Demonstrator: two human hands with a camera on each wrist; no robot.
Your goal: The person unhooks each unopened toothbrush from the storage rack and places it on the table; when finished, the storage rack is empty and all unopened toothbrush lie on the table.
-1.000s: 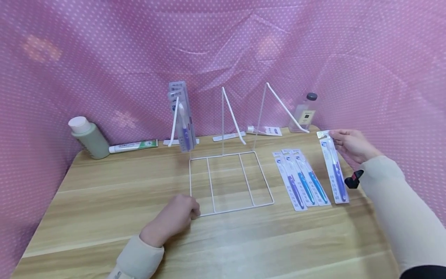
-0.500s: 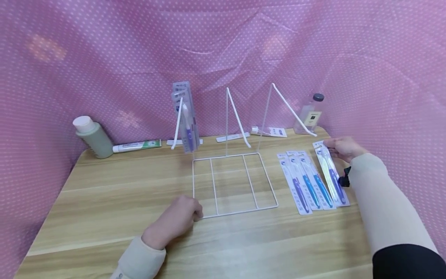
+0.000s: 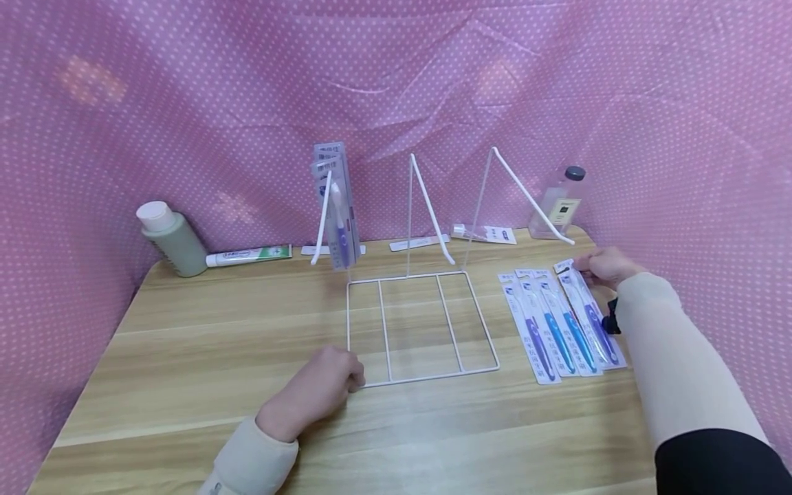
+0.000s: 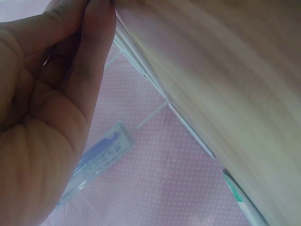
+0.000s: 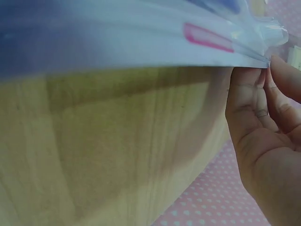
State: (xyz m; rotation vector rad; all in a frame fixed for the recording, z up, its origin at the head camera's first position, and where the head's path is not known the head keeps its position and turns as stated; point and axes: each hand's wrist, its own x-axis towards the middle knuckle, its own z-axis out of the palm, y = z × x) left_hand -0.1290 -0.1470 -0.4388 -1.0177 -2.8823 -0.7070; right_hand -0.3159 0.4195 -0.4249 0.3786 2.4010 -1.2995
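Observation:
My right hand (image 3: 584,265) pinches the top edge of a packaged purple toothbrush (image 3: 590,316), which lies at the right end of a row of three more toothbrush packs (image 3: 547,326) on the wooden table (image 3: 216,330). In the right wrist view the fingertips (image 5: 270,70) clamp the pack's edge (image 5: 141,37) just above the tabletop. My left hand (image 3: 349,378) is curled at the front left corner of a white wire rack (image 3: 423,375), fingertips (image 4: 101,12) against its wire (image 4: 141,61). Toothbrush packs (image 3: 337,206) hang from the rack's left hook.
A green bottle (image 3: 170,237) and a toothpaste tube (image 3: 247,256) lie at the back left. A clear bottle (image 3: 562,203) and a small tube (image 3: 482,234) are at the back right. Pink dotted cloth (image 3: 185,103) surrounds the table.
My right hand has lowered the purple toothbrush pack from the air onto the table beside the other three. The left hand has stayed at the rack's corner.

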